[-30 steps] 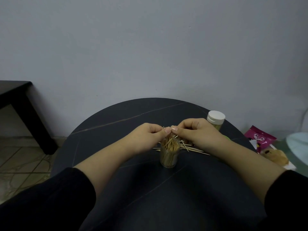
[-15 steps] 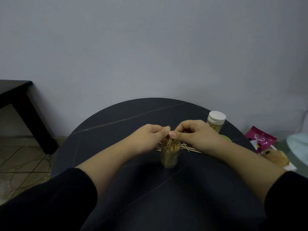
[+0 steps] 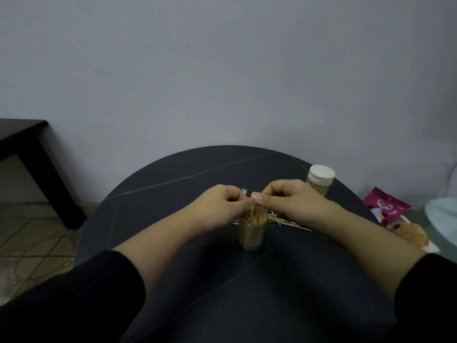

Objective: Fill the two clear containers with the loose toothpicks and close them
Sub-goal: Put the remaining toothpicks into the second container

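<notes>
Dark round marbled tabletop (image 3: 197, 174) holds an uncapped clear container (image 3: 252, 235) of toothpicks (image 3: 254, 218). Above it, left hand (image 3: 220, 206) and right hand (image 3: 291, 201) each pinch toothpicks. Loose toothpicks (image 3: 286, 222) lie behind it, a white-capped container (image 3: 320, 179) beyond them.

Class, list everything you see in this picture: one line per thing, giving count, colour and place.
Table: one, dark, round, centre.
Open container: one, clear, nearly full, table centre.
Capped container: one, clear, white lid, table's far right.
Loose toothpicks: several, pale, on table behind open container.
Packet: one, pink, right of table.
Brown object: one, below packet.
Side table: one, black, far left.
Left hand: pinches toothpicks above open container.
Right hand: pinches toothpicks beside it.
</notes>
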